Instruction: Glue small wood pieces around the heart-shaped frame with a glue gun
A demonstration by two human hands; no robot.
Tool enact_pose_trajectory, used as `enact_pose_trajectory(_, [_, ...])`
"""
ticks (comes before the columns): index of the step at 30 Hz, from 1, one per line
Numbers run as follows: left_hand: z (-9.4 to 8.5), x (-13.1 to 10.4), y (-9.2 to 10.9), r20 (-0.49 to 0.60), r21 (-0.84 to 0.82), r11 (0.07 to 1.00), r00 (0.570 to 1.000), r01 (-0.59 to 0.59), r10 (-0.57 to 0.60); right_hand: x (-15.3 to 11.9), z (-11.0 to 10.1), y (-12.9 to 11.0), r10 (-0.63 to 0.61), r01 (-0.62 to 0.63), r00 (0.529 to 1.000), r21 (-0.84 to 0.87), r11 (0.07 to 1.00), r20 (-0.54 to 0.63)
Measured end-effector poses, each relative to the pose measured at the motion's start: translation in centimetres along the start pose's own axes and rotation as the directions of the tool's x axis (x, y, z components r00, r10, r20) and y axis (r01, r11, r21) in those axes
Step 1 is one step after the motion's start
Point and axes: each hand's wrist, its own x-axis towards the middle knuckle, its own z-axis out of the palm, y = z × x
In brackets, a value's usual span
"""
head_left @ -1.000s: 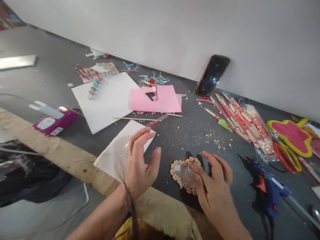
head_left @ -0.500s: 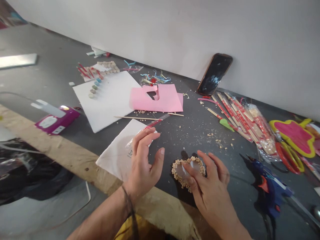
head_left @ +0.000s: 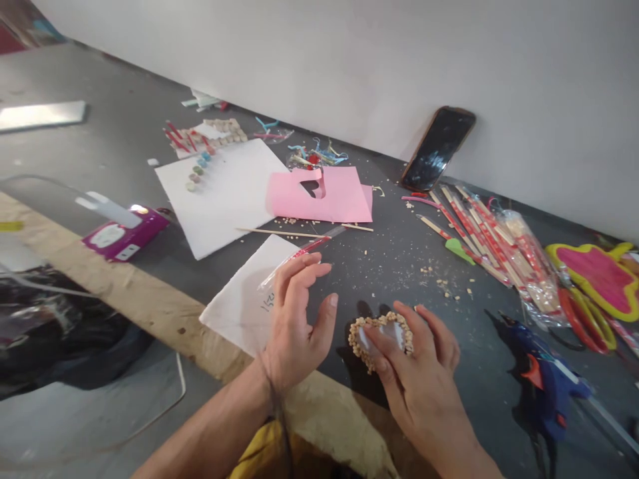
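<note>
Head: fingers [head_left: 388,342] touch heart [head_left: 402,334]; bag [head_left: 552,314] holds sticks [head_left: 527,251].

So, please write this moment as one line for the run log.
right hand: fingers on bead-edged heart | left hand: empty, open, over white sheet | glue gun: lying at right

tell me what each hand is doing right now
left hand: open, holding nothing visible
right hand: fingers on the heart, grip can't be told
</note>
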Motion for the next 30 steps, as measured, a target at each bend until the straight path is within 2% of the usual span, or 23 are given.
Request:
enact_pose_trajectory(8, [-0.1,0.1,0.0,0.001,0.024,1.0,1.0,-0.014,0.014,0.2,-0.2,-0.4,-0.061,0.061,0.998,0.05,0.997,0.001])
enact_pose_trajectory(17, [-0.2,0.0,0.1,0.014,0.035,0.999,1.0,-0.011,0.01,-0.2,-0.6,-0.5,-0.074,0.074,0.997,0.078,0.994,-0.006])
enact_pose_trajectory(25, [-0.2,0.3,0.1,0.033,0.033,0.999,0.999,-0.006,0.005,-0.2,-0.5,-0.5,-0.103,0.101,0.993,0.036,0.994,0.053])
enact_pose_trajectory(30, [-0.2,0.4,0.1,0.176,0.036,0.999,0.984,-0.018,0.012,-0.7,-1.2,-0.2,-0.096,0.094,0.994,0.044,0.995,0.047])
